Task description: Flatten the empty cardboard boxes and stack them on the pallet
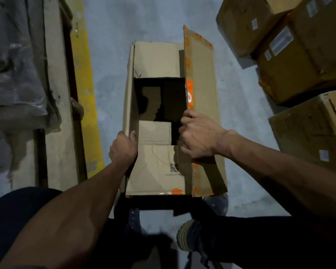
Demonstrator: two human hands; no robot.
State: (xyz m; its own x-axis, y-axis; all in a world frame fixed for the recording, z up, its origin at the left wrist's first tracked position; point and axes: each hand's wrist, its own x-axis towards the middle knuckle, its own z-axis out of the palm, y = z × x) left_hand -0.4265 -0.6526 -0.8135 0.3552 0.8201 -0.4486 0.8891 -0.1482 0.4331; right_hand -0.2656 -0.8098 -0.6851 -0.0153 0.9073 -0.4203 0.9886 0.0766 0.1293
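Observation:
An empty brown cardboard box [155, 61] stands open on the grey floor in front of me, with scraps of orange tape along its edges. Its long right flap [202, 78] stands up and leans outward. My left hand [123, 148] grips the box's left wall near the front, thumb over the top edge. My right hand [198, 134] curls over the inner edge of the right flap, fingers wrapped round the cardboard. The inner end flaps lie folded in, and the box's dark inside shows between them.
Several closed brown boxes with white labels [291, 45] are piled at the right. A wooden pallet [56, 105] holding plastic-wrapped goods [14, 74] sits at the left, beside a yellow floor stripe [85, 78]. My shoe [188, 235] shows below the box.

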